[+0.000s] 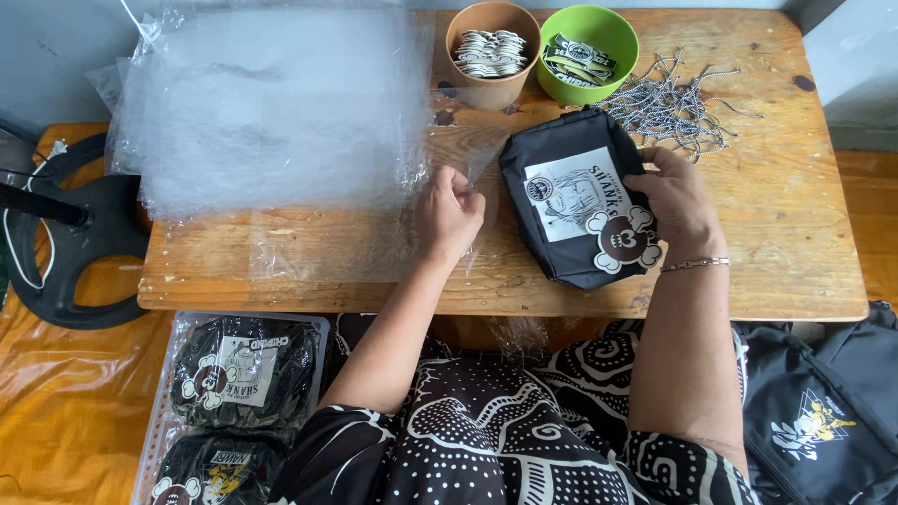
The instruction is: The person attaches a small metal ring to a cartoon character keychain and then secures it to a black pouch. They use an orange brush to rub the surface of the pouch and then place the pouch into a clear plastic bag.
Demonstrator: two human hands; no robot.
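Note:
A black zip pouch [561, 159] with a white printed card and a round cartoon tag lies on the wooden table [767, 234]. My right hand [675, 201] grips its right edge, thumb on the card. My left hand [449, 217] pinches the edge of a clear plastic bag [355, 234] lying flat on the table just left of the pouch. A thick stack of clear plastic bags [271, 103] covers the table's left part.
At the back stand a brown cup of round tags [493, 53] and a green bowl of labels [587, 47], with a pile of ball chains [669, 108] beside them. Bagged pouches [238, 374] lie lower left, unbagged black pouches [823, 411] lower right. A black fan base [79, 234] sits left.

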